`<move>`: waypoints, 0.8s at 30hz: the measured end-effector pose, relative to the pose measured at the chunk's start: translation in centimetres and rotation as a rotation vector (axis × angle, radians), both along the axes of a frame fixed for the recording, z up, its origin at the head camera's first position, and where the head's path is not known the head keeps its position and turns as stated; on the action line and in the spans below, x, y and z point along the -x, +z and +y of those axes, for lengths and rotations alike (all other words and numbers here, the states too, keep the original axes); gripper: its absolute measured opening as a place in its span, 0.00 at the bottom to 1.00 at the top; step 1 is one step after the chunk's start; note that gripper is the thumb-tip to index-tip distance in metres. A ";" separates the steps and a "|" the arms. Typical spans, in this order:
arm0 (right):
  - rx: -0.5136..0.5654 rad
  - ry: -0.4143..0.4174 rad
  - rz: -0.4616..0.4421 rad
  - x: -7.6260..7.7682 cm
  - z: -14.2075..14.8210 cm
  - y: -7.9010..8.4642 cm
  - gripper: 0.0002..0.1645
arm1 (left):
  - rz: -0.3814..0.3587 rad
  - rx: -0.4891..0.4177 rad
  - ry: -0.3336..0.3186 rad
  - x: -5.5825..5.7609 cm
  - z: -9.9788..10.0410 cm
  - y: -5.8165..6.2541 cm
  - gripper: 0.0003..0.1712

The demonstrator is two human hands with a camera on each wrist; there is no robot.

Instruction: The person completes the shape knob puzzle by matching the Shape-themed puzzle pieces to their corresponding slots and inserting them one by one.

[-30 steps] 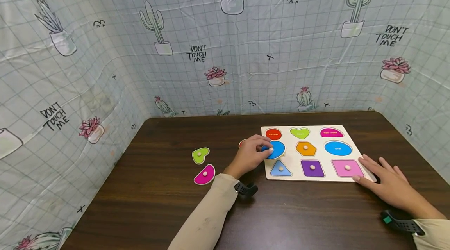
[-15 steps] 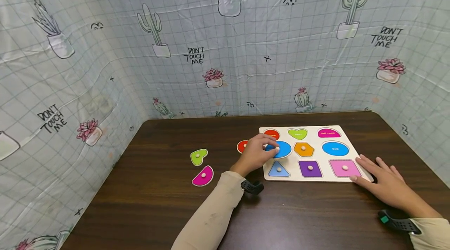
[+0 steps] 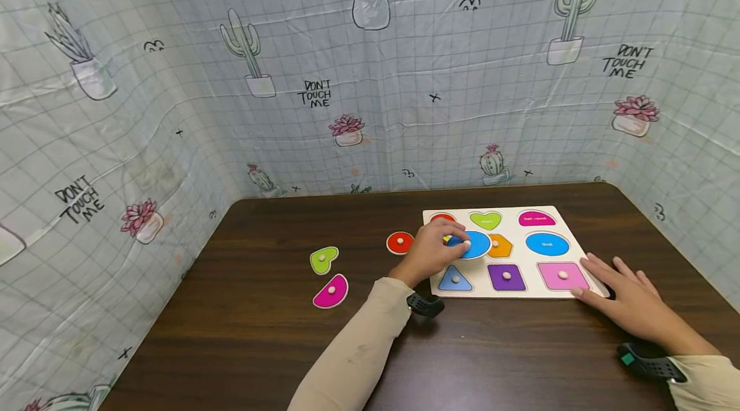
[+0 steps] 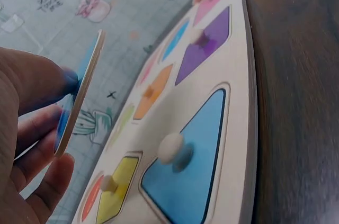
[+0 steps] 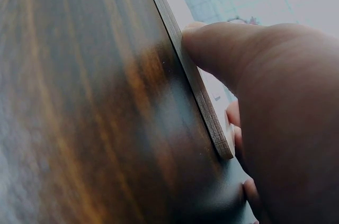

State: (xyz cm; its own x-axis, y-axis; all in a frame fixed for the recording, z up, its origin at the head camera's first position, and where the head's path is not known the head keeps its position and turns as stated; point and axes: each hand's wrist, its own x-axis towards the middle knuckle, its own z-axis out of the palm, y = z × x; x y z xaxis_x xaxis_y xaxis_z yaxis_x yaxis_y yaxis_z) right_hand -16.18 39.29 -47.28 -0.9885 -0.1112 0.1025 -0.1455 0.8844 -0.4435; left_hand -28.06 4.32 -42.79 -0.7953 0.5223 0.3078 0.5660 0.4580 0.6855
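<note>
In the head view a white wooden puzzle board (image 3: pixel 480 277) lies on the table. My left hand (image 3: pixel 430 250) pinches the knob of a blue oval puzzle piece (image 3: pixel 478 244), which is tilted and raised over the board's middle row. The left wrist view shows that piece (image 4: pixel 83 94) edge-on, apart from the board. At the board's right end is the blue oval slot (image 3: pixel 546 244). My right hand (image 3: pixel 633 302) rests on the near right corner, its thumb on the front edge. Knobbed pieces in the board include a blue triangle (image 3: pixel 448 281), purple square (image 3: pixel 500 282) and pink rectangle (image 3: pixel 552 277).
Left of the board lie a red round piece (image 3: pixel 396 246), a green heart piece (image 3: pixel 319 266) and a magenta half-round piece (image 3: pixel 328 298). Red, green and magenta printed slots line the board's back row. A patterned curtain (image 3: pixel 405 64) surrounds the dark wooden table (image 3: pixel 243 308).
My left hand has carried the blue oval piece rightward over the board, partly covering the orange hexagon. The red round piece has come into full view. My right hand stays on the board's corner.
</note>
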 end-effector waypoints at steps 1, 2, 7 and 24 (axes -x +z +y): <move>-0.001 -0.001 0.002 0.0 0.0 0.0 0.47 | 0.004 0.005 -0.006 0.0 0.1 0.0 0.10; 0.000 -0.002 0.003 0.0 0.0 0.0 0.47 | 0.008 0.008 -0.011 0.0 0.3 0.0 0.10; -0.001 -0.002 0.012 0.0 0.0 -0.1 0.47 | -0.002 0.007 -0.039 0.0 1.2 0.0 0.10; -0.004 -0.017 -0.008 -0.2 -0.2 0.4 0.46 | 0.006 0.195 -0.033 1.0 5.8 0.1 0.08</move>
State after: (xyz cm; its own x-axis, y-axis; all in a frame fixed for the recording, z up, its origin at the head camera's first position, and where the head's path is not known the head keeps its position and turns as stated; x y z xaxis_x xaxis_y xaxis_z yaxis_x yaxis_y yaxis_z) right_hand -15.94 39.10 -46.92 -0.9910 -0.0947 0.0944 -0.1269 0.8887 -0.4406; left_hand -29.04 10.10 -42.66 -0.7755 0.5979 0.2030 0.5865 0.5630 0.5823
